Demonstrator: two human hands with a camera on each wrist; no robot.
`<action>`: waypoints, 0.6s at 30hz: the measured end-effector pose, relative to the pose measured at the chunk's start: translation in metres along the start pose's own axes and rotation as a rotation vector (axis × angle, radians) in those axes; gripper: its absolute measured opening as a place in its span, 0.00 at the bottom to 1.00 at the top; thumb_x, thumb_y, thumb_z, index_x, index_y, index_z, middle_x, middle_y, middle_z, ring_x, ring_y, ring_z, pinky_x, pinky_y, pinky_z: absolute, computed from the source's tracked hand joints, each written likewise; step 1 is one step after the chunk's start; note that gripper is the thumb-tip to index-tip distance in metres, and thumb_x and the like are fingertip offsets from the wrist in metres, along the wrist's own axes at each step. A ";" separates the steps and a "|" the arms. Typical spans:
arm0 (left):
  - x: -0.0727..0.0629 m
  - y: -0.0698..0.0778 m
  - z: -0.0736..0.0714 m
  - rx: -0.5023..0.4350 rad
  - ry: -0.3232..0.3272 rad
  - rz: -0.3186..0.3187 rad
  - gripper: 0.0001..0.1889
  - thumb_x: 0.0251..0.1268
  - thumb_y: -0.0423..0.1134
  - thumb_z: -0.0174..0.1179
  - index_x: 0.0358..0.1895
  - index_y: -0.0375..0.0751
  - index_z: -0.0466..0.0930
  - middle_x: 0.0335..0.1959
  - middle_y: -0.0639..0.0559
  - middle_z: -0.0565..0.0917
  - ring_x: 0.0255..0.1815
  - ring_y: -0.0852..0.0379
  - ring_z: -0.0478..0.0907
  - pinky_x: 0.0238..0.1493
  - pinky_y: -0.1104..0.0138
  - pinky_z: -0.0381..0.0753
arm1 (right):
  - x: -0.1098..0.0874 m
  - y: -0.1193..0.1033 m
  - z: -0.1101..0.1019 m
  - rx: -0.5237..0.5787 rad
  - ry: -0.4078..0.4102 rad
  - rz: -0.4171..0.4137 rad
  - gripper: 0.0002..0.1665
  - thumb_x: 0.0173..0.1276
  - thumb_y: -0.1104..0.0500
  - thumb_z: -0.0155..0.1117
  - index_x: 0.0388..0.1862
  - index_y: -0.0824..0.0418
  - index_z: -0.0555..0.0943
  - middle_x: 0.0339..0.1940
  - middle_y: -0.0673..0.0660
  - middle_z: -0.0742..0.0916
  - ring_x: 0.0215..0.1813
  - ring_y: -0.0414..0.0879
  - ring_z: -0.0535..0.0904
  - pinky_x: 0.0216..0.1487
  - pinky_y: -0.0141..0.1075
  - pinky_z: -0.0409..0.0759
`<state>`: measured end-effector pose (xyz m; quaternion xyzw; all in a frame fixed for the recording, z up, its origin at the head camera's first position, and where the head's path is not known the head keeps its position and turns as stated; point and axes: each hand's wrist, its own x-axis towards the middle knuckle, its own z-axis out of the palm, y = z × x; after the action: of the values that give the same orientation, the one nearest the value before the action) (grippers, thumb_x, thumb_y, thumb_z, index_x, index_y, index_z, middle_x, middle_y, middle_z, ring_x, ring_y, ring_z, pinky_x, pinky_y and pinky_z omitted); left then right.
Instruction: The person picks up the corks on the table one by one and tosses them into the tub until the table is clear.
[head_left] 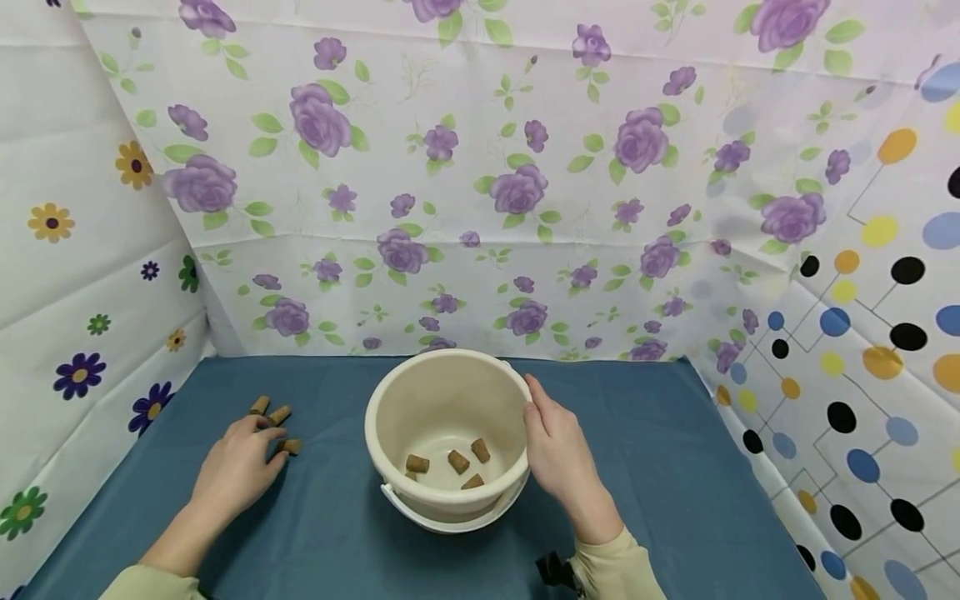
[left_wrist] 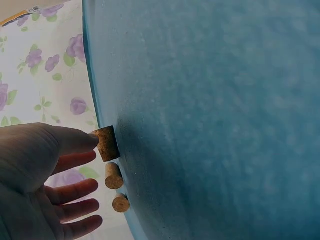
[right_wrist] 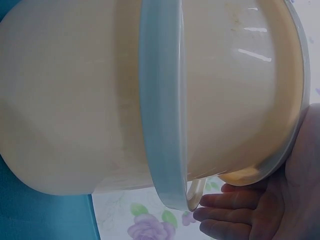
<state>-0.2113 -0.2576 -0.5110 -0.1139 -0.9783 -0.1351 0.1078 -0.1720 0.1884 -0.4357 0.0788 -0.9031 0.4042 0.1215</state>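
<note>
A cream bucket [head_left: 446, 500] stands on the blue cloth, tilted in the head view so its inside shows. Several corks [head_left: 458, 462] lie on its bottom. My right hand [head_left: 558, 446] grips the bucket's rim at the right side, thumb at the edge and fingers along the outer wall. At the left, my left hand [head_left: 238, 462] reaches down over the cloth with thumb and forefinger apart around a cork [left_wrist: 108, 143]; the thumb tip overlaps that cork's end in the left wrist view. Two more corks [left_wrist: 114, 176] lie just beyond the fingers.
The bucket's handle [right_wrist: 162, 100] hangs down against its front wall. A blue cloth [head_left: 322, 525] covers the table. Flowered sheeting [head_left: 450, 192] closes off the back, with a dotted sheet [head_left: 862, 375] at the right and a daisy-patterned one [head_left: 75, 317] at the left.
</note>
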 end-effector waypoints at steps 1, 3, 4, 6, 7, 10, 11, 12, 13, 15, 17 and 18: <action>0.000 0.001 0.000 -0.001 0.000 -0.004 0.14 0.61 0.33 0.77 0.48 0.30 0.91 0.49 0.32 0.82 0.51 0.29 0.79 0.40 0.38 0.82 | 0.000 0.000 0.000 -0.001 0.000 0.001 0.31 0.91 0.54 0.41 0.86 0.62 0.64 0.76 0.67 0.78 0.73 0.62 0.77 0.68 0.61 0.80; 0.001 0.002 0.001 0.000 0.000 -0.007 0.13 0.61 0.33 0.77 0.47 0.31 0.92 0.48 0.33 0.82 0.50 0.31 0.79 0.39 0.39 0.82 | 0.001 0.000 -0.001 -0.001 0.000 0.001 0.31 0.91 0.54 0.41 0.86 0.61 0.64 0.76 0.67 0.78 0.73 0.62 0.77 0.68 0.61 0.80; 0.001 0.002 0.001 0.001 -0.002 -0.008 0.13 0.60 0.33 0.78 0.47 0.31 0.92 0.47 0.33 0.82 0.49 0.31 0.80 0.39 0.40 0.82 | 0.001 0.000 -0.001 -0.002 0.000 0.001 0.31 0.91 0.54 0.41 0.86 0.61 0.64 0.76 0.67 0.78 0.73 0.62 0.77 0.68 0.61 0.80; 0.001 0.003 0.001 0.004 -0.009 -0.007 0.12 0.60 0.32 0.78 0.46 0.32 0.92 0.46 0.34 0.82 0.48 0.32 0.80 0.37 0.41 0.82 | 0.001 0.000 0.000 -0.004 0.002 0.000 0.30 0.91 0.54 0.41 0.86 0.61 0.64 0.76 0.67 0.78 0.73 0.62 0.78 0.68 0.61 0.80; 0.002 0.003 0.002 0.006 -0.014 -0.005 0.12 0.59 0.32 0.78 0.45 0.33 0.92 0.46 0.34 0.81 0.47 0.33 0.79 0.37 0.41 0.82 | 0.001 0.000 0.000 -0.004 0.004 -0.001 0.30 0.91 0.55 0.41 0.86 0.61 0.64 0.75 0.67 0.78 0.72 0.62 0.78 0.67 0.61 0.81; 0.002 0.001 0.004 0.013 -0.014 0.007 0.11 0.58 0.31 0.79 0.44 0.34 0.92 0.45 0.34 0.81 0.47 0.33 0.79 0.36 0.42 0.82 | 0.001 -0.001 -0.001 -0.006 0.002 0.002 0.30 0.91 0.55 0.41 0.86 0.61 0.65 0.75 0.67 0.79 0.72 0.62 0.78 0.67 0.61 0.80; 0.002 0.001 0.005 0.015 -0.008 0.014 0.11 0.58 0.31 0.79 0.44 0.34 0.92 0.45 0.34 0.81 0.47 0.32 0.79 0.36 0.41 0.82 | 0.001 -0.001 -0.001 -0.008 0.001 0.006 0.30 0.91 0.55 0.41 0.86 0.61 0.65 0.75 0.67 0.79 0.72 0.62 0.78 0.68 0.61 0.80; 0.002 0.000 0.005 0.017 -0.004 0.019 0.11 0.58 0.31 0.79 0.43 0.34 0.92 0.45 0.34 0.81 0.47 0.32 0.79 0.36 0.41 0.82 | 0.001 -0.002 -0.001 -0.009 0.000 0.009 0.31 0.91 0.54 0.41 0.86 0.60 0.64 0.75 0.67 0.79 0.72 0.62 0.78 0.68 0.61 0.80; 0.003 0.000 0.006 0.020 -0.002 0.023 0.10 0.58 0.31 0.79 0.42 0.35 0.91 0.45 0.34 0.81 0.46 0.32 0.79 0.36 0.41 0.82 | 0.001 -0.002 -0.001 -0.009 -0.001 0.011 0.31 0.91 0.54 0.41 0.86 0.60 0.64 0.76 0.67 0.78 0.73 0.62 0.78 0.68 0.61 0.80; 0.003 -0.001 0.007 0.026 0.006 0.028 0.09 0.57 0.31 0.79 0.40 0.36 0.90 0.44 0.34 0.81 0.46 0.32 0.79 0.35 0.41 0.82 | 0.001 -0.002 -0.001 -0.011 -0.003 0.016 0.31 0.91 0.54 0.41 0.86 0.60 0.64 0.76 0.66 0.78 0.73 0.62 0.77 0.69 0.61 0.79; 0.004 0.000 0.007 0.031 0.008 0.029 0.09 0.57 0.30 0.79 0.39 0.36 0.89 0.43 0.34 0.80 0.46 0.32 0.79 0.35 0.41 0.82 | 0.001 -0.002 -0.001 -0.011 -0.001 0.017 0.31 0.91 0.54 0.41 0.86 0.60 0.64 0.76 0.66 0.78 0.73 0.62 0.78 0.69 0.61 0.79; 0.005 0.000 0.007 0.035 0.008 0.030 0.10 0.57 0.30 0.80 0.39 0.36 0.89 0.43 0.33 0.80 0.46 0.32 0.79 0.35 0.41 0.83 | 0.001 -0.002 -0.001 -0.010 -0.001 0.017 0.31 0.91 0.54 0.41 0.86 0.60 0.64 0.76 0.66 0.78 0.73 0.62 0.78 0.69 0.61 0.79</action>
<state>-0.2168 -0.2545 -0.5160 -0.1261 -0.9783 -0.1166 0.1158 -0.1723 0.1880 -0.4337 0.0706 -0.9059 0.4006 0.1180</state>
